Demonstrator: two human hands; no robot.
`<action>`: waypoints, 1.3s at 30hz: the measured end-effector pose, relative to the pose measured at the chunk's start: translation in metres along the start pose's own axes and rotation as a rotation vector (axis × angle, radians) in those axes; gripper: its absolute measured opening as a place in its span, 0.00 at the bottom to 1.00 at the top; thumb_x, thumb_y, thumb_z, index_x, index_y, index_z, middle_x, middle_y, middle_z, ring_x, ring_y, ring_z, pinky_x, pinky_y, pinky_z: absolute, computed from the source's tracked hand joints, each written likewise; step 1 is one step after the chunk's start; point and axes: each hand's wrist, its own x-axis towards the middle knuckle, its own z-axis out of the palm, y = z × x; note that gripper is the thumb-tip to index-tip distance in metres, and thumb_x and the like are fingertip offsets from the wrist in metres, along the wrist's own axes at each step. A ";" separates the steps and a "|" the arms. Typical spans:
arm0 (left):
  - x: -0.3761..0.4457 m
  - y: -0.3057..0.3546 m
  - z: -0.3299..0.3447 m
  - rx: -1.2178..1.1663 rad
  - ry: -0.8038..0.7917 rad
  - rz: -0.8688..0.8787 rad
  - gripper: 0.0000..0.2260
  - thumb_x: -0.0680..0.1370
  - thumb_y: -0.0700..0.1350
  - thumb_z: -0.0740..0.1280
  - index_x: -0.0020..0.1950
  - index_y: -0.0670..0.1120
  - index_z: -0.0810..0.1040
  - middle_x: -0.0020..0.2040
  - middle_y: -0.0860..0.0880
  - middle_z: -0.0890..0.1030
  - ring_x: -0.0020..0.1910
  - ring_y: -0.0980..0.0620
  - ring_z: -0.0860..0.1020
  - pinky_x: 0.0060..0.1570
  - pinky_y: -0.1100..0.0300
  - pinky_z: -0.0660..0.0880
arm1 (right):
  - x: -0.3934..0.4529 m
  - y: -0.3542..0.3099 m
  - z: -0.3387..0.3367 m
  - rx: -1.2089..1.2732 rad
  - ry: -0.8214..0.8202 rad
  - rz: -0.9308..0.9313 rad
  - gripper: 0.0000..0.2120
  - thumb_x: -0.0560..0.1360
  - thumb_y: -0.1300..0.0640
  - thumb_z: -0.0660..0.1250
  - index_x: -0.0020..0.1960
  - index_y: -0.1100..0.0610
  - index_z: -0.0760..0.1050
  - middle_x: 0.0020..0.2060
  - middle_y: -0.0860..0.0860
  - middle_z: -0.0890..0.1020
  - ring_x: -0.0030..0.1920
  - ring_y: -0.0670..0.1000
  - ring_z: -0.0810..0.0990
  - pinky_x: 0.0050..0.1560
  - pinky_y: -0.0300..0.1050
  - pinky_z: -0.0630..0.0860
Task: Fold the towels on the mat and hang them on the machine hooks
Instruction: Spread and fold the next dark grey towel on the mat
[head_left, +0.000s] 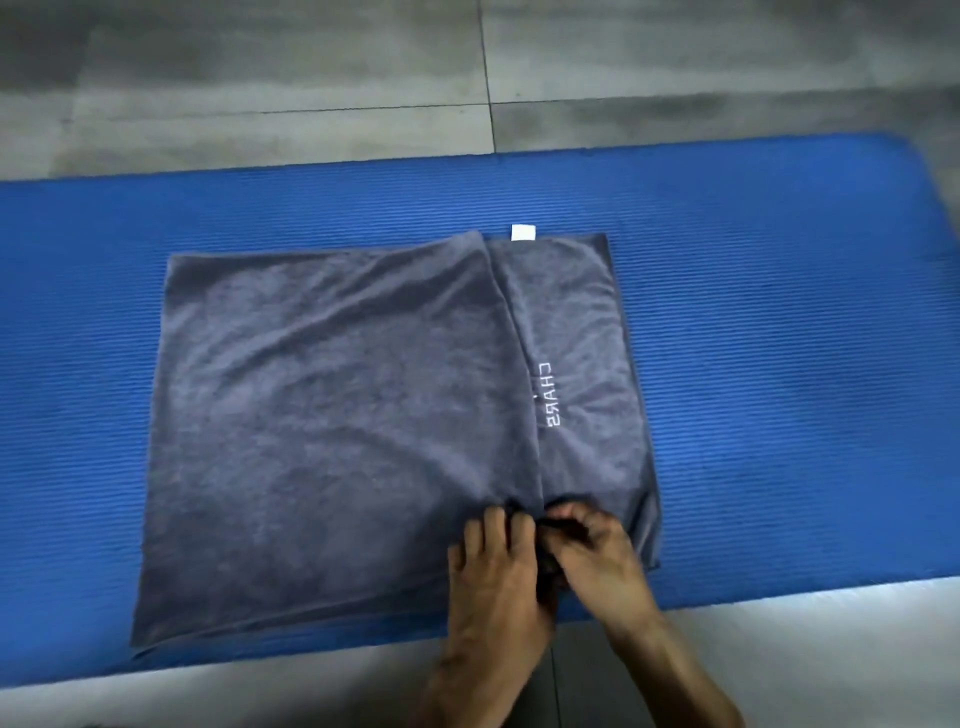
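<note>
A grey towel (332, 415) lies spread on a blue mat (779, 338), which runs across a grey tiled floor (311, 78). The towel's left part is folded over onto itself; its edge runs as a slanted line from the far side down toward the near side, leaving a narrower strip uncovered on the right. That strip carries white lettering (545, 395) reading sideways, and a small white tag (522, 233) sticks out past the far edge onto the mat.

Both hands meet at the near end of the fold line. The left hand (493, 571) rests on the folded layer with its fingers curled, gripping the cloth at the edge. The right hand (597, 556), just beside and touching it, pinches the bunched cloth there. The forearms cross the mat's near edge and hide the towel's near border below the hands.
</note>
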 end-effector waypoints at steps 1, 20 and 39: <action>-0.004 -0.001 0.001 -0.006 0.005 -0.014 0.27 0.52 0.51 0.77 0.49 0.51 0.73 0.46 0.50 0.75 0.43 0.47 0.76 0.37 0.53 0.75 | -0.001 -0.002 -0.002 0.008 -0.043 0.023 0.08 0.73 0.63 0.68 0.43 0.51 0.81 0.36 0.50 0.85 0.38 0.50 0.84 0.47 0.55 0.82; -0.014 -0.021 0.011 -0.174 0.147 0.123 0.15 0.63 0.47 0.77 0.45 0.54 0.75 0.44 0.55 0.79 0.42 0.54 0.75 0.39 0.59 0.78 | 0.003 -0.016 -0.079 -0.349 0.645 -0.255 0.14 0.70 0.60 0.71 0.54 0.54 0.72 0.41 0.55 0.83 0.44 0.61 0.82 0.48 0.55 0.75; -0.018 -0.007 -0.027 -0.392 0.339 0.331 0.05 0.68 0.45 0.68 0.42 0.50 0.75 0.40 0.51 0.77 0.37 0.50 0.77 0.32 0.61 0.74 | 0.151 -0.202 -0.033 0.207 -0.037 -0.483 0.18 0.73 0.68 0.70 0.62 0.58 0.78 0.56 0.49 0.79 0.51 0.42 0.77 0.45 0.23 0.71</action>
